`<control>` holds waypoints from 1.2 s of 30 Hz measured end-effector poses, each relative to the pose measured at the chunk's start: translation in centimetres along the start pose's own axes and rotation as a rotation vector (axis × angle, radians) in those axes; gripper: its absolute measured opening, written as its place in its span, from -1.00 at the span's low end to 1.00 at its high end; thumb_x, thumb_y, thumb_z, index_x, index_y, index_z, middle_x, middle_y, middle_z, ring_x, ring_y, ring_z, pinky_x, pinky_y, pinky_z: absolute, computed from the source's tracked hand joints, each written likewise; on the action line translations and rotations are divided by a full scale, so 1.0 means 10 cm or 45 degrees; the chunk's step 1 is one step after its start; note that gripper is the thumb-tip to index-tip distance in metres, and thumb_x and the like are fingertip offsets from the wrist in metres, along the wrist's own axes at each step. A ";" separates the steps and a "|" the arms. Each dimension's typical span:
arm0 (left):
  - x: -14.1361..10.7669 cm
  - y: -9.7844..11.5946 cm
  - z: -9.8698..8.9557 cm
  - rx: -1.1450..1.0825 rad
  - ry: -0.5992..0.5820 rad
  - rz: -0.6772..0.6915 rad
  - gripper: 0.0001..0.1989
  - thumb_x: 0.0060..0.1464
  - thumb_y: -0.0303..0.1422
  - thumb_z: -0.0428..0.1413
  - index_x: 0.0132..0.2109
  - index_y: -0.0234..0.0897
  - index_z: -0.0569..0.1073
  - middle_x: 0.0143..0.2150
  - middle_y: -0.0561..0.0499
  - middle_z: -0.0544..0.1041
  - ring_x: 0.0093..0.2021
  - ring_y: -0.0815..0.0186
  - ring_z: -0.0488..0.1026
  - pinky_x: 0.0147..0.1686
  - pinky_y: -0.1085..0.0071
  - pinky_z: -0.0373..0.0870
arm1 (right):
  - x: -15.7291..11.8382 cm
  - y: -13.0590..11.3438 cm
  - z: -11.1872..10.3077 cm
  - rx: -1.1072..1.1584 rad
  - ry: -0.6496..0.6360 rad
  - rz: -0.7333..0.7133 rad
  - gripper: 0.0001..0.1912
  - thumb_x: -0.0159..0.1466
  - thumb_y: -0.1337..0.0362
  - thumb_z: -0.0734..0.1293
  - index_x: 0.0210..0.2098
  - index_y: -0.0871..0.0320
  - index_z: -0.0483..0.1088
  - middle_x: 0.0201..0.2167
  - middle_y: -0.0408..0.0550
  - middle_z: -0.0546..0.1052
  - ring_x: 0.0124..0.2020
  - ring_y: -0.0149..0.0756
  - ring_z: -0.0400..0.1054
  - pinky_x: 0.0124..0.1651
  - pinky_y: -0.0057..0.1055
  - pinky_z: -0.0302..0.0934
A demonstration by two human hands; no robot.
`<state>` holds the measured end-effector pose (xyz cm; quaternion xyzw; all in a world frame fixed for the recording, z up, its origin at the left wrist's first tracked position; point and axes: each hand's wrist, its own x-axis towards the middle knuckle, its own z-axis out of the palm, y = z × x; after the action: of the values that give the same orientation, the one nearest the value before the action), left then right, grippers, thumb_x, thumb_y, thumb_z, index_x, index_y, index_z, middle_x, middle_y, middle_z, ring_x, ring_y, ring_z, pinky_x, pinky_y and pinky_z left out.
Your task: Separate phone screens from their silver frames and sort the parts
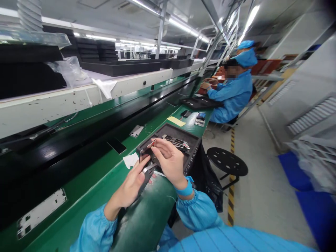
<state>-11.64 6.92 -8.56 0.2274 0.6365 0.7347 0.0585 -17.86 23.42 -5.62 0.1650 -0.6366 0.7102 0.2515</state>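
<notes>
My left hand (131, 185) is wrapped round a dark phone part (147, 176) above the green bench, its thumb along the part's edge. A thin dark glossy panel (146, 153) stands tilted up from it, between my two hands. My right hand (169, 159) has its fingers bent at that panel's upper edge, thumb and fingertips close together. The small thing at its fingertips is too small to name. Just beyond my hands lies a black foam tray (193, 140) holding several thin phone parts (175, 141). A white cloth (130, 160) lies left of the tray.
A dark phone screen (117, 145), a pale frame (137, 131) and a long white plate (42, 212) lie to the left. A yellow strip (176, 121) is past the tray. A person in blue (233, 92) sits farther along; a black stool (227, 161) stands right.
</notes>
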 end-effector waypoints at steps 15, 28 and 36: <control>-0.15 0.18 -0.13 0.606 -0.075 0.158 -0.22 0.46 -0.13 0.10 0.65 -0.18 0.04 0.71 -0.22 -0.15 0.65 -0.15 -0.03 0.61 -0.07 -0.03 | -0.24 -0.11 0.46 0.273 0.155 -0.018 -0.75 0.43 0.05 0.50 -0.07 0.05 0.48 -0.06 0.00 0.69 0.00 -0.16 0.63 0.15 -0.11 0.53; -0.17 0.50 -0.93 -0.278 0.738 0.133 -0.24 0.31 0.19 0.17 0.43 -0.19 0.47 0.10 -0.29 0.68 -0.11 -0.05 0.70 -0.08 0.06 0.66 | -0.71 0.60 0.16 -0.363 -0.603 0.151 -0.71 0.51 0.04 0.27 -0.30 0.03 0.32 -0.04 0.09 0.54 0.05 -0.01 0.47 0.11 -0.03 0.43; -0.19 0.67 -0.79 -0.855 0.548 0.025 -0.16 0.43 0.27 -0.20 0.54 -0.20 0.26 -0.18 -0.21 0.71 -0.38 0.03 0.68 -0.34 0.17 0.60 | -1.05 1.19 0.20 -0.589 -0.780 0.299 -0.60 0.37 -0.15 0.38 -0.28 0.06 0.40 -0.18 0.13 0.49 -0.09 0.11 0.44 0.09 0.19 0.42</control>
<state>-11.86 -2.18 -3.32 0.0425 0.3564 0.9333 -0.0124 -16.18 19.12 -20.91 0.2341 -0.8397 0.4900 -0.0023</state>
